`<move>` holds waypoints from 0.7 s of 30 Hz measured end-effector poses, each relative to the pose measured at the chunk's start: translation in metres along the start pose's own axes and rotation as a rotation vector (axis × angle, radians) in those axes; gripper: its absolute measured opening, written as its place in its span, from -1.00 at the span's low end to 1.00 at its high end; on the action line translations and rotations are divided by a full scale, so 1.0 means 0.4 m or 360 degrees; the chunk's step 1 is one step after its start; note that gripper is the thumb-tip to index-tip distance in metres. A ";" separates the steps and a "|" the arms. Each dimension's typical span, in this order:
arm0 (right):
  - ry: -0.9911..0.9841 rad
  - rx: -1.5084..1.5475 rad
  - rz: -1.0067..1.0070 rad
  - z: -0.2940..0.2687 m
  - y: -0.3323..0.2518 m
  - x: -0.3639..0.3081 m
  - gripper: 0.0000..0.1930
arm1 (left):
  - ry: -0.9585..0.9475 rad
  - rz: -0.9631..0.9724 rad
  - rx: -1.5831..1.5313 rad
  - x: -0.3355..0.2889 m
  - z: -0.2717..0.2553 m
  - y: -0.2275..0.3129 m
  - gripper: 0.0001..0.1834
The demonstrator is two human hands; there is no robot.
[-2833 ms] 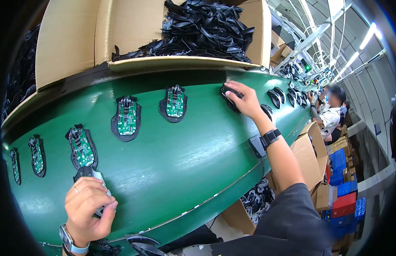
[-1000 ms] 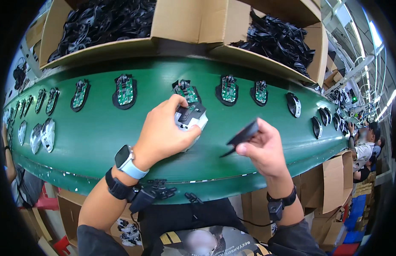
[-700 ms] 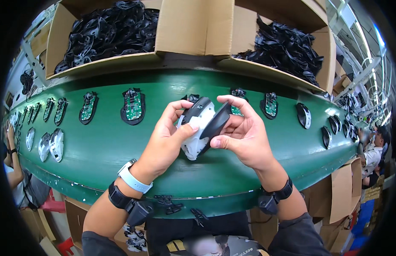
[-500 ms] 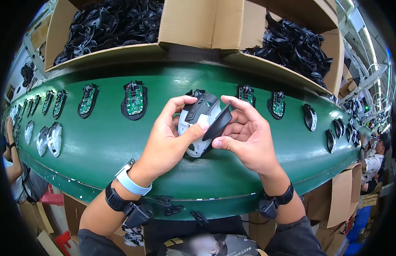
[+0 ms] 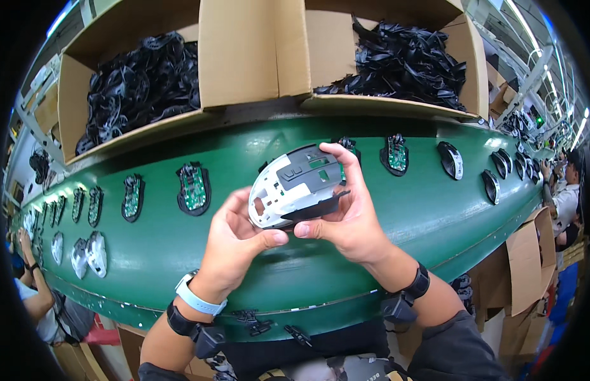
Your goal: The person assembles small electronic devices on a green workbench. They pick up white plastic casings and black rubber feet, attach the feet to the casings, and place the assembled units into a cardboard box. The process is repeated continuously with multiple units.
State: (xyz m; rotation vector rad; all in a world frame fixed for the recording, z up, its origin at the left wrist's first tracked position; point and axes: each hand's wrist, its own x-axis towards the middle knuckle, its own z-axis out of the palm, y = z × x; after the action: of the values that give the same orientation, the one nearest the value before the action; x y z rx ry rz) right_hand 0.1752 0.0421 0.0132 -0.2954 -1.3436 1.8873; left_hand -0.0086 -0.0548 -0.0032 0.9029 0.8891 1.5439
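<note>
I've got the mouse shell [image 5: 293,187] held up in both hands above the green conveyor belt [image 5: 434,216], just in front of the row of circuit-board bases [image 5: 193,188]. My left hand [image 5: 234,247] cups it from below, thumb closed on its near edge; my right hand [image 5: 349,213] wraps the far side, fingers curled over the top and thumb pressing a thin black side piece [image 5: 317,206] against it. It looks light, hollow, stiff plastic, probably easy to flex or crack, so I'd hold the rims, not the button panel
</note>
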 end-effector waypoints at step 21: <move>-0.0096 -0.0851 -0.0824 0.016 -0.024 -0.013 -0.10 | 0.0025 0.0015 -0.0378 -0.035 0.006 0.018 -0.45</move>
State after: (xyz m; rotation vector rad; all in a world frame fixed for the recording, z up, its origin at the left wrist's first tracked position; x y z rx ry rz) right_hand 0.1794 0.0354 0.0229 -0.1324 -1.7547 1.1046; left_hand -0.0078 -0.0693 0.0032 0.7255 0.6950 1.6272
